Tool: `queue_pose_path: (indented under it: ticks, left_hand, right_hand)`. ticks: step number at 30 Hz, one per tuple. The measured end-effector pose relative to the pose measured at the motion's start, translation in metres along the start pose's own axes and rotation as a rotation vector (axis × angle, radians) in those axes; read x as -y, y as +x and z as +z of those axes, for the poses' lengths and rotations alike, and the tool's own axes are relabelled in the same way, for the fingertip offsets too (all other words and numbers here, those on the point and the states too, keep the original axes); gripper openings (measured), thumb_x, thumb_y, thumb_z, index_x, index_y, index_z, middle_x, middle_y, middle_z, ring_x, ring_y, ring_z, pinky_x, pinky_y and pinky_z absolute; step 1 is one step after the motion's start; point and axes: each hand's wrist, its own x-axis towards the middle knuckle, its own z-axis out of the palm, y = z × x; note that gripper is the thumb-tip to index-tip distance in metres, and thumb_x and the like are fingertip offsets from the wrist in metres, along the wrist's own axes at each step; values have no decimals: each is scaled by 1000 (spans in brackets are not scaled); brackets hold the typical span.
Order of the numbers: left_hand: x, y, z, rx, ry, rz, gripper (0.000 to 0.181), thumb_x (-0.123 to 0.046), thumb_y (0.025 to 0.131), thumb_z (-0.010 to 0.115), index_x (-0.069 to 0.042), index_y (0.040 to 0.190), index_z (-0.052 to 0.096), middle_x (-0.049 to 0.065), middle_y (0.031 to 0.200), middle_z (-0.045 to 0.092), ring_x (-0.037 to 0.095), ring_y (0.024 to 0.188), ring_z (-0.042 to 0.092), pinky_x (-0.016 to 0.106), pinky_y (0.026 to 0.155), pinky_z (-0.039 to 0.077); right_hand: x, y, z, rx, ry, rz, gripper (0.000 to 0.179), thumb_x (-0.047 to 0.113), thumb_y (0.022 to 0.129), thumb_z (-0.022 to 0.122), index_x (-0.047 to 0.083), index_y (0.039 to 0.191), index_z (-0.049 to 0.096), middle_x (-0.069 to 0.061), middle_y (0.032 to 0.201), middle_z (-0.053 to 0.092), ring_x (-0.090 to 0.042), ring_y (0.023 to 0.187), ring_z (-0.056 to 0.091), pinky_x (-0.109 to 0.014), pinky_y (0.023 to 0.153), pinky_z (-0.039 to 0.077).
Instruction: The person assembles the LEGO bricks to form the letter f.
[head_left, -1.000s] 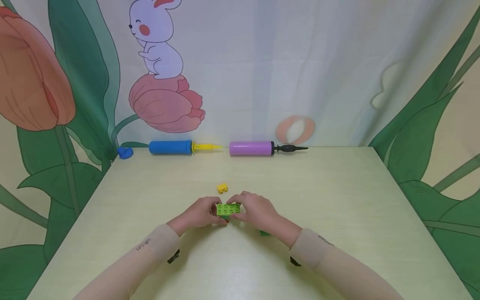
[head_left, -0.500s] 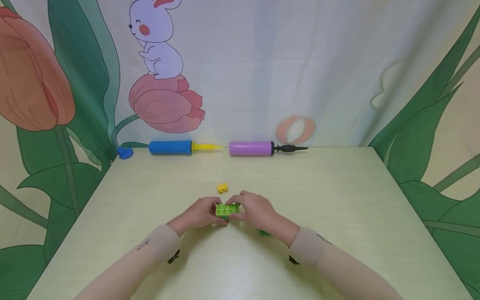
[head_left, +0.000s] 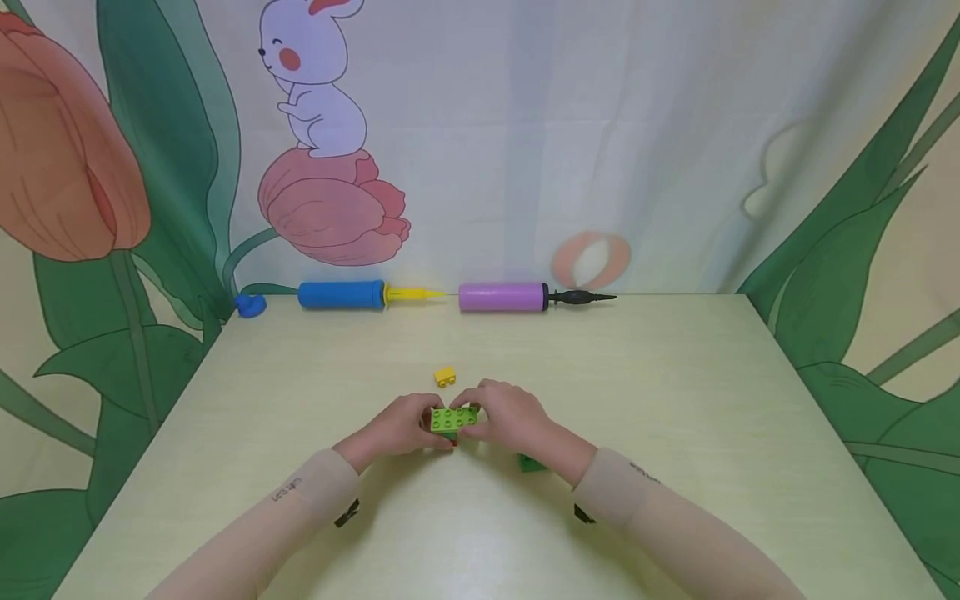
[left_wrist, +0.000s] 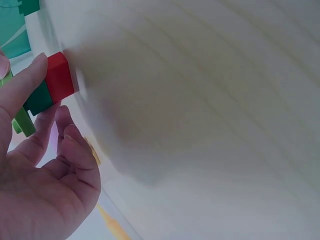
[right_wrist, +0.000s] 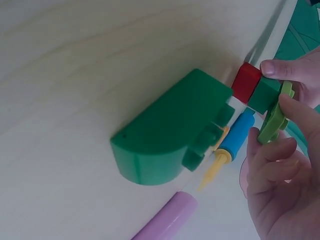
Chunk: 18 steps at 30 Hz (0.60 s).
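Between the two hands in the head view is a light green studded brick [head_left: 446, 419], thin and studs up, on a stack. Beneath it, the wrist views show a dark green block [right_wrist: 265, 95] resting on a red block [left_wrist: 60, 76]. My left hand [head_left: 405, 427] pinches the red and dark green blocks between thumb and fingers. The light green brick is held at its right end by thumb and fingers of my right hand [head_left: 513, 419], and it overhangs the dark green block. Under the right wrist lies a larger dark green brick [right_wrist: 172, 117] with a rounded side.
A small yellow brick [head_left: 445, 377] lies just beyond the hands. Along the table's back edge are a blue pump [head_left: 341, 294] with a yellow nozzle, a purple pump [head_left: 502, 297] with a black nozzle, and a small blue object [head_left: 251, 306]. A printed curtain [head_left: 480, 125] hangs behind.
My right hand has shifted slightly left, moving the light green brick a little left over the stack. More of the dark green brick under the right wrist shows. The left hand stays still.
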Motion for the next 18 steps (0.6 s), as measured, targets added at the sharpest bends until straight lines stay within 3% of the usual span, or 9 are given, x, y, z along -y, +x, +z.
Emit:
queue_pose_path:
  ticks: [9,18]
  left_hand:
    - [0,1,0,0,18,-2,30,-21,76,84,-12,90,59,2,76,54,17,70,48,31,62,39]
    - [-4,0,-1,-34,78,9,31,-22,74,86,-12,89,61,1,74,53,17,71,46,32,63,37]
  right_hand:
    - [2,-1,-3,8,7,14,36,32,81,79,25,115,70,4,98,61,-13,84,59,-26,59,45]
    - [0,0,5,-64,-59,2,36,35,78,80,28,113,73,5,94,66,-8,62,50,-24,48,41]
